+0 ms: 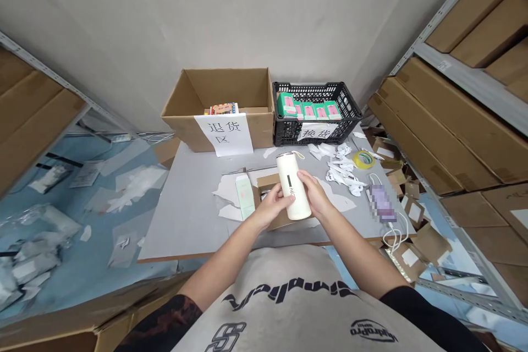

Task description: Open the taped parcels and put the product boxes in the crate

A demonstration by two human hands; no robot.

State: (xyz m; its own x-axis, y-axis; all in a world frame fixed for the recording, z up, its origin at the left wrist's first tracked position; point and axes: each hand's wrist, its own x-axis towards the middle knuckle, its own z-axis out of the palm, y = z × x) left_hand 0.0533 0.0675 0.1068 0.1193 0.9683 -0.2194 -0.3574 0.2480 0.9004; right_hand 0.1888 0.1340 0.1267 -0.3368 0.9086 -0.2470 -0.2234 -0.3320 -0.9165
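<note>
Both my hands hold a cream-white insulated bottle (292, 187) with a black mark on its side and a thin loop at its top. My left hand (268, 204) grips its lower left side, and my right hand (312, 193) wraps its right side. The bottle tilts slightly above an open brown cardboard box (266, 182), whose inside is mostly hidden. A pale green carton (245, 196) lies to the left of that box. White paper scraps (340, 173) and a yellow tape roll (363, 159) lie to the right.
A grey table (185, 214) holds a pixelated packet (381, 203) with white cable. At the back stand a cardboard box (218, 88) with a paper sign and a black crate (315, 113) of green-pink cartons. Shelves of brown boxes (454, 126) flank the table; cardboard scraps lie right.
</note>
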